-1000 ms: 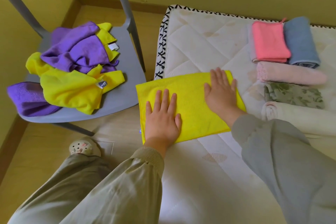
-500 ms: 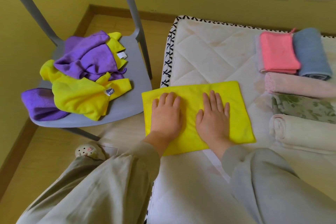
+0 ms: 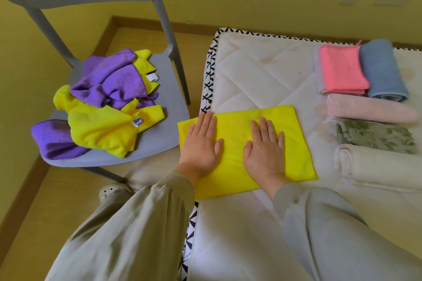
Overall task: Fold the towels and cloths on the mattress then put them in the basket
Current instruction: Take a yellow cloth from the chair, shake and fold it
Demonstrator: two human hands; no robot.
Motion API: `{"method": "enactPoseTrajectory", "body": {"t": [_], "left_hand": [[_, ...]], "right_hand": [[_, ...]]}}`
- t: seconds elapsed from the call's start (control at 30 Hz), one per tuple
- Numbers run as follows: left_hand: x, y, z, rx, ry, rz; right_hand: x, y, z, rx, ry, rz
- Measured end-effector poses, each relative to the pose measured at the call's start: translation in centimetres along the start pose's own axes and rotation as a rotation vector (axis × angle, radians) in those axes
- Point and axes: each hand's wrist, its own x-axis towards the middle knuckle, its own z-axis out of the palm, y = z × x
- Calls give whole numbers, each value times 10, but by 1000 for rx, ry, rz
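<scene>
yellow cloth (image 3: pixel 294 143) lies flat at the near left corner of the mattress (image 3: pixel 255 75), long axis left to right, right end slightly nearer the person. its left short edge overhangs the mattress edge toward the grey chair (image 3: pixel 169 139).

left hand (image 3: pixel 201 143): palm down, fingers straight, pressing the cloth's left end. right hand (image 3: pixel 266 150): same, about mid-cloth. neither grips anything.

judgement: next fold likely brings one short end over the other; the right hand is nearer the bare right end.

room: open mattress beyond the far long edge. folded towels (image 3: pixel 374 112) lie to the right, near but apart. basket not in view.
</scene>
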Motion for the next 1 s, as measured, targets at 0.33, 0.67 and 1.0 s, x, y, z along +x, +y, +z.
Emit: {"method": "enactPoseTrajectory", "body": {"t": [0.33,0.67,1.0], "left_hand": [[-13,0,-8,83,54,-116],[-51,38,4,188,-130,34],[-58,38,2,220,-160,-10]], "right_hand": [[3,-1,1,14,-12,6],[2,-2,-4,-67,-99,-14],[27,17,-39,94,-12,56]]}}
